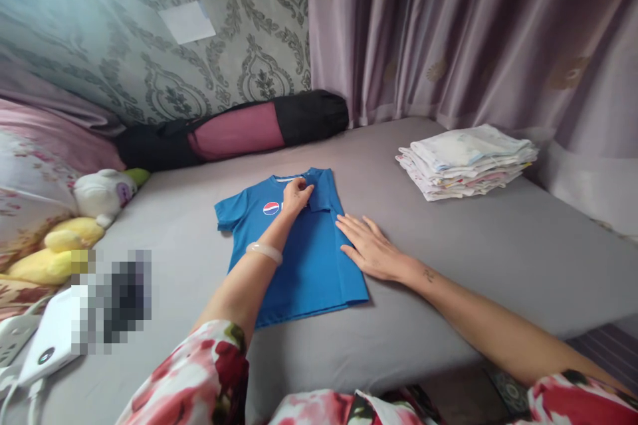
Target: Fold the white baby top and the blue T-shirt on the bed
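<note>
A blue T-shirt (309, 259) with a round red, white and blue logo lies on the grey bed sheet. Its right side is folded inward, with that sleeve lying over the front, while the left sleeve sticks out. Near the collar, my left hand (298, 195) has its fingers pinched on the shirt's folded sleeve area; a pale bangle circles that wrist. My right hand (367, 247) lies flat with spread fingers, its tips touching the folded right edge of the shirt.
A stack of folded white clothes (466, 163) sits at the right. A long black and pink bag (239, 129) runs along the wall. Plush toys (102, 192), a white power bank (57, 332) with cables and a blurred-out dark object (124, 299) are on the left.
</note>
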Demonstrator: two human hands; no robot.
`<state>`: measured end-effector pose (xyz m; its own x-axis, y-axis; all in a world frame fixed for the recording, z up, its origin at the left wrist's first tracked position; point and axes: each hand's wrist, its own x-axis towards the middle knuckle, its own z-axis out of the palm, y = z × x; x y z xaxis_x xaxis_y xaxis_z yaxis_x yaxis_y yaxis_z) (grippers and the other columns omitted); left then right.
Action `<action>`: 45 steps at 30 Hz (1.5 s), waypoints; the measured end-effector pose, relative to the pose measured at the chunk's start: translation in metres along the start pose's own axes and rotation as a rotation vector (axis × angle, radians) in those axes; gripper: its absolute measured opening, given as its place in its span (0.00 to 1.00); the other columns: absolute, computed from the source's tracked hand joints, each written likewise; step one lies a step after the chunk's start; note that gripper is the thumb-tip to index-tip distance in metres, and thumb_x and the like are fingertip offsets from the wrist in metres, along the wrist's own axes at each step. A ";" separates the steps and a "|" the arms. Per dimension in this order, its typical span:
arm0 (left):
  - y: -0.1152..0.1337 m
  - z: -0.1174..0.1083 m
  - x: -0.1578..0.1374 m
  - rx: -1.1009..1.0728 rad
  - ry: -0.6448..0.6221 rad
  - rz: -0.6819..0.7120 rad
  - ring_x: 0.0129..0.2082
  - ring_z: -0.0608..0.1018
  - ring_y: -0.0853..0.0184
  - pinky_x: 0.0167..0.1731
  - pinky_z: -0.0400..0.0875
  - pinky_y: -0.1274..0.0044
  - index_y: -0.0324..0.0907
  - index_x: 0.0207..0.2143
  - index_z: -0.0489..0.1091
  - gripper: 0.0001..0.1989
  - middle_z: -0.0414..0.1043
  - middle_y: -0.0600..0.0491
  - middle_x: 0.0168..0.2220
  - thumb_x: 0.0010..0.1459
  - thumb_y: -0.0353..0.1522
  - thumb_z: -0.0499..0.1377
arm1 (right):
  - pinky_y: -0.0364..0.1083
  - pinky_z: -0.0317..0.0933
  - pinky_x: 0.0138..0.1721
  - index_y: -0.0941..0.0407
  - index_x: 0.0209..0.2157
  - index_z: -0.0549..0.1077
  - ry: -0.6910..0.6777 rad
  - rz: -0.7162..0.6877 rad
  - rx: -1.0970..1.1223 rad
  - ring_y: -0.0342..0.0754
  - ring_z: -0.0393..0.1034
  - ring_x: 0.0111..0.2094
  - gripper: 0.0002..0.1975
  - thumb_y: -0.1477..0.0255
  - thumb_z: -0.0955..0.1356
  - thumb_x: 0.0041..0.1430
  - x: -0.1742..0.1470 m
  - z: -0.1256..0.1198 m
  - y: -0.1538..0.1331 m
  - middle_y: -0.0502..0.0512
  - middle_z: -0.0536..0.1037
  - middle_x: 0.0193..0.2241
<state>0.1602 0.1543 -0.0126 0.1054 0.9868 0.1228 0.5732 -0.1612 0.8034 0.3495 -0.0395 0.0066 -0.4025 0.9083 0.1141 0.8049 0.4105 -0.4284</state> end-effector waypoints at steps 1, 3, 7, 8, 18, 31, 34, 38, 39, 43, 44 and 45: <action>-0.002 0.000 -0.001 0.024 0.017 0.034 0.31 0.72 0.68 0.36 0.67 0.78 0.41 0.30 0.68 0.06 0.67 0.56 0.26 0.52 0.35 0.59 | 0.61 0.36 0.67 0.57 0.67 0.53 -0.035 0.006 -0.032 0.54 0.42 0.69 0.29 0.61 0.55 0.69 0.003 0.001 0.001 0.59 0.51 0.68; -0.006 0.002 -0.003 0.032 0.057 0.083 0.30 0.72 0.69 0.36 0.67 0.78 0.41 0.29 0.69 0.04 0.68 0.57 0.26 0.53 0.33 0.58 | 0.61 0.35 0.67 0.58 0.68 0.50 -0.087 0.025 -0.066 0.54 0.39 0.69 0.31 0.59 0.52 0.70 0.009 0.003 0.004 0.60 0.48 0.69; -0.013 0.007 -0.002 -0.042 0.062 0.094 0.31 0.73 0.69 0.36 0.68 0.79 0.40 0.33 0.70 0.04 0.71 0.56 0.28 0.53 0.30 0.58 | 0.62 0.35 0.67 0.59 0.69 0.46 -0.121 0.055 -0.066 0.55 0.40 0.69 0.34 0.56 0.49 0.69 0.023 0.003 0.012 0.61 0.49 0.69; -0.015 0.009 -0.001 -0.067 0.064 0.093 0.32 0.74 0.69 0.37 0.68 0.79 0.40 0.34 0.71 0.05 0.72 0.55 0.29 0.53 0.30 0.58 | 0.62 0.35 0.67 0.59 0.69 0.46 -0.117 0.064 -0.063 0.55 0.40 0.69 0.34 0.56 0.48 0.69 0.027 0.003 0.015 0.62 0.49 0.68; -0.022 0.015 0.001 -0.208 0.070 0.115 0.44 0.78 0.65 0.49 0.70 0.74 0.37 0.48 0.71 0.17 0.77 0.47 0.42 0.54 0.26 0.58 | 0.64 0.34 0.66 0.60 0.66 0.56 -0.072 0.115 -0.198 0.56 0.41 0.69 0.30 0.62 0.49 0.69 0.071 0.005 0.036 0.61 0.51 0.68; -0.024 0.016 0.001 -0.193 0.054 0.171 0.46 0.78 0.63 0.50 0.71 0.72 0.39 0.49 0.73 0.21 0.78 0.47 0.45 0.52 0.22 0.57 | 0.65 0.37 0.65 0.60 0.67 0.53 -0.039 0.250 -0.233 0.57 0.42 0.69 0.30 0.62 0.49 0.69 0.140 0.005 0.066 0.61 0.50 0.69; -0.025 0.017 0.000 -0.127 0.060 0.206 0.46 0.77 0.62 0.50 0.70 0.71 0.38 0.48 0.74 0.20 0.78 0.47 0.44 0.53 0.22 0.56 | 0.64 0.40 0.64 0.57 0.67 0.53 -0.028 0.312 -0.270 0.58 0.42 0.68 0.30 0.62 0.49 0.69 0.154 0.005 0.073 0.61 0.50 0.69; -0.020 0.014 -0.002 0.019 0.008 0.321 0.46 0.76 0.62 0.54 0.66 0.68 0.42 0.42 0.78 0.16 0.78 0.50 0.43 0.54 0.23 0.55 | 0.64 0.43 0.63 0.54 0.67 0.54 -0.010 0.375 -0.296 0.58 0.45 0.68 0.29 0.62 0.50 0.69 0.166 0.005 0.079 0.63 0.52 0.68; -0.019 0.013 -0.003 0.060 -0.009 0.344 0.46 0.75 0.62 0.55 0.64 0.67 0.43 0.40 0.78 0.16 0.78 0.50 0.43 0.54 0.23 0.55 | 0.63 0.43 0.63 0.54 0.67 0.55 0.001 0.383 -0.296 0.58 0.45 0.67 0.28 0.62 0.50 0.69 0.168 0.005 0.080 0.64 0.53 0.67; -0.012 0.014 -0.006 0.177 -0.043 0.332 0.47 0.74 0.61 0.56 0.62 0.66 0.46 0.37 0.80 0.16 0.76 0.51 0.44 0.53 0.25 0.54 | 0.63 0.44 0.63 0.52 0.66 0.57 0.030 0.401 -0.272 0.58 0.47 0.67 0.27 0.63 0.51 0.69 0.172 0.003 0.084 0.63 0.55 0.67; -0.011 0.014 -0.006 0.180 -0.046 0.322 0.48 0.74 0.61 0.56 0.62 0.66 0.46 0.36 0.80 0.16 0.76 0.51 0.45 0.52 0.26 0.55 | 0.63 0.44 0.63 0.52 0.65 0.57 0.024 0.406 -0.255 0.57 0.48 0.66 0.27 0.63 0.51 0.69 0.173 0.002 0.084 0.62 0.55 0.67; -0.010 0.014 -0.007 0.169 -0.046 0.316 0.48 0.73 0.60 0.57 0.61 0.66 0.46 0.36 0.80 0.15 0.76 0.51 0.45 0.52 0.27 0.55 | 0.63 0.44 0.63 0.52 0.65 0.57 0.015 0.415 -0.230 0.57 0.48 0.66 0.27 0.63 0.50 0.69 0.174 0.000 0.084 0.62 0.55 0.67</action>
<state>0.1649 0.1491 -0.0292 0.3335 0.8866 0.3205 0.6320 -0.4625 0.6218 0.3466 0.1531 -0.0096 -0.0217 0.9997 -0.0112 0.9729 0.0186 -0.2306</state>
